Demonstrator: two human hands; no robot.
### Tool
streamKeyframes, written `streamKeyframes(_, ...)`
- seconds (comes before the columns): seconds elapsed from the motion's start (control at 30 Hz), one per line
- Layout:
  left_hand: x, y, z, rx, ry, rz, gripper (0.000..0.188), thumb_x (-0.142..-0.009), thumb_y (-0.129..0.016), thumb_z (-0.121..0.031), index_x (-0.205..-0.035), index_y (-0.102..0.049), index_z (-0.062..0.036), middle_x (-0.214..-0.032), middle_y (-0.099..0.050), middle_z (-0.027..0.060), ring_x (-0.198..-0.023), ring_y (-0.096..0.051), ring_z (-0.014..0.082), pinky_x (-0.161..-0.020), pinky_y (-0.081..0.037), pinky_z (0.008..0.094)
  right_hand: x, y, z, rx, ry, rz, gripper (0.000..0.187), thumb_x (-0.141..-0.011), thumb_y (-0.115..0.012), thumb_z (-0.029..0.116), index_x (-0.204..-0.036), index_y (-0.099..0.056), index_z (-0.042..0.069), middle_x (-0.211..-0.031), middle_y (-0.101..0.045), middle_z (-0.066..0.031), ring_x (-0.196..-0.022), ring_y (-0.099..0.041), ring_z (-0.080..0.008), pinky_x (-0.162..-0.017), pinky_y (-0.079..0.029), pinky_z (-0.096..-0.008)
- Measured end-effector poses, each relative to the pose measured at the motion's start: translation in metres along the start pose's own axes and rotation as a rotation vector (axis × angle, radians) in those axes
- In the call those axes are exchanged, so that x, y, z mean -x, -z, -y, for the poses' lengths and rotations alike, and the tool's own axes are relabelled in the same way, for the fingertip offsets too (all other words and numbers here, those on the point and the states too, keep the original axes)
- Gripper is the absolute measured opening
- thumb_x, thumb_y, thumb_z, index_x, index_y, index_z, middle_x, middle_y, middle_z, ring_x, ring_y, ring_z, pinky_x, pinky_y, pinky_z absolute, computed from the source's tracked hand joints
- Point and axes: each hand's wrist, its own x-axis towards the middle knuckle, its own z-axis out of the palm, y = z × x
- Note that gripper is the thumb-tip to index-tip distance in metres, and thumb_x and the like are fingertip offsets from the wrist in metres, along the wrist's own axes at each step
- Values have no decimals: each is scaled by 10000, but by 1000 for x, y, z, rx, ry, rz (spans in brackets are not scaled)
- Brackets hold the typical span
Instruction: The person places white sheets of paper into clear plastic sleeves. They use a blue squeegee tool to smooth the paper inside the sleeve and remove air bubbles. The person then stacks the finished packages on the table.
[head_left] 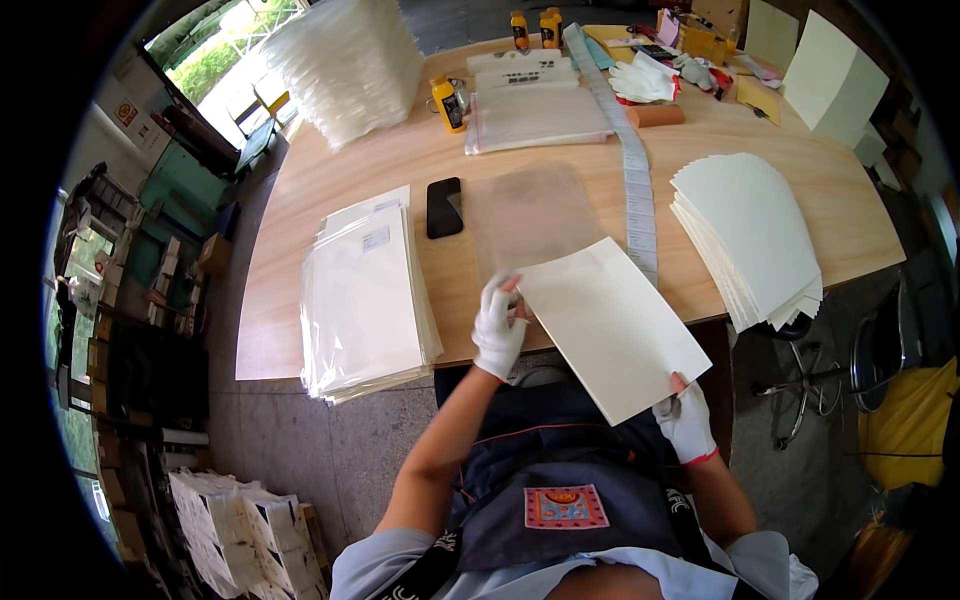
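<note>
A white sheet of board [615, 330] is tilted over the table's near edge. My right hand [688, 422], in a white glove with bare fingertips, grips its lower right corner, thumb on top. At the sheet's upper left corner is my left hand [498, 328], gloved likewise; its fingers are half curled, with a gap between thumb and forefinger, and slightly blurred. Beyond the sheet lies a clear plastic bag [535, 210], its near part covered by the board. On the left, a stack of bagged white boards [360, 300] carries small labels. A fanned stack of bare boards [750, 230] lies right.
A black phone [444, 208] and a long strip of labels [638, 190] lie on the wooden table [275, 270]. Farther back are more plastic bags [540, 115], an orange bottle [447, 105], white gloves [643, 80] and a bulky plastic-wrapped stack [345, 65]. A wheeled chair [800, 380] stands right.
</note>
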Motion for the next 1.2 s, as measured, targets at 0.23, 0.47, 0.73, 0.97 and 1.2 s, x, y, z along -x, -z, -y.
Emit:
streamKeyframes(0.23, 26, -53, -18, 1047, 1113, -59, 401, -825, -532, -80, -1210, -426, -42, -1089, -542, 115, -847, -581, 208, -674, -515, 327, 12, -19, 10, 172, -65, 26, 202, -925, -452, 209, -920, -524, 20, -606, -548, -55, -446, -501, -133, -388, -343, -246)
streamKeyframes(0.47, 90, -60, 13, 1372, 1086, 94, 199, -849, -565, -113, -1003, -575, 11, -895, -635, 95, -777, -623, 195, -668, -523, 302, -9, -17, 17, 268, -106, -7, 159, -893, -522, 171, -920, -504, 15, -705, -585, -106, -479, -580, -180, -402, -464, -271)
streamKeyframes(0.73, 131, -8, -39, 1013, 1275, 515, 216, -881, -563, -220, -992, -564, -35, -872, -642, 65, -651, -609, 123, -567, -522, 243, -56, -22, -52, -182, -151, -72, 266, -938, -401, 161, -1134, -423, -17, -1060, -515, -173, -908, -588, -302, -799, -526, -435)
streamKeyframes(0.97, 111, 18, -15, 998, 1420, 529, 329, -871, -571, -257, -1137, -481, -85, -1108, -573, 99, -951, -589, 238, -708, -509, 365, -32, -47, -58, 193, -385, 139, 273, -946, -404, 222, -1116, -486, 24, -829, -603, -108, -655, -610, -179, -581, -527, -303)
streamKeyframes(1.2, 100, 48, 12, 796, 1179, 463, 267, -891, -538, -262, -973, -552, -9, -978, -625, 109, -767, -632, 181, -649, -525, 276, -44, -97, -70, 1483, 408, 545, 128, -829, -535, 201, -919, -556, 113, -683, -624, -65, -583, -612, -218, -508, -448, -344)
